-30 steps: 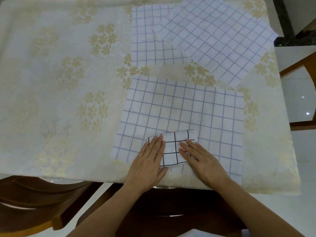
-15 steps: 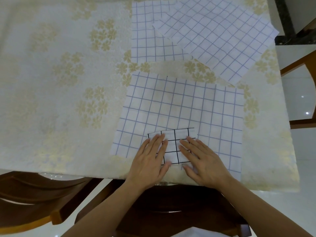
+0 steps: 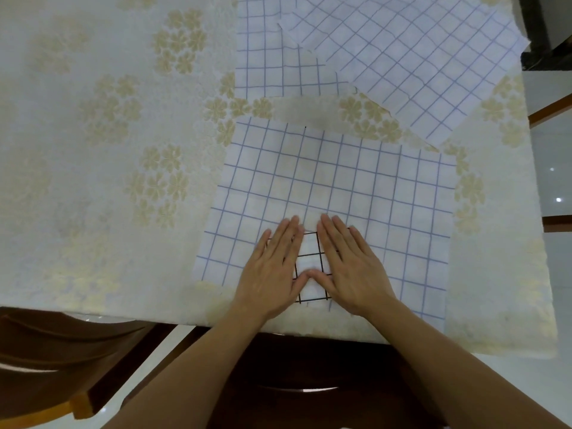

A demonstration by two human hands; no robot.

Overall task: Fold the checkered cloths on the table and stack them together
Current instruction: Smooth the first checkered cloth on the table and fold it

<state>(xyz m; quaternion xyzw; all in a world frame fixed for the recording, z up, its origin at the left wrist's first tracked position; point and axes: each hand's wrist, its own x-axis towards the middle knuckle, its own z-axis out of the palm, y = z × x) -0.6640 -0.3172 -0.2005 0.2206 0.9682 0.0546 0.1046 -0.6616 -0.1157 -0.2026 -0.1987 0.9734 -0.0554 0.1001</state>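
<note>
A folded black-checked cloth [image 3: 310, 267] lies on an unfolded blue-checked cloth [image 3: 337, 184] at the near edge of the table [image 3: 93, 181], pinned flat beneath the left hand [image 3: 272, 274] and right hand [image 3: 349, 267]. Both hands have their fingers straight and press down, thumbs meeting, apparently to set the creases. Two more blue-checked cloths, one square-on [image 3: 272, 57] and one angled [image 3: 418, 66], overlap at the far edge, not yet folded.

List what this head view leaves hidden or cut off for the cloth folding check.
- Folded black-checked cloth: both side edges lie under the left hand and right hand, so its full outline and layer count cannot be told.
- Back-left cloth and angled cloth: cut off by the top frame edge; the angled one covers part of the other.
- Big spread cloth: its near edge is partly hidden by both hands.
</note>
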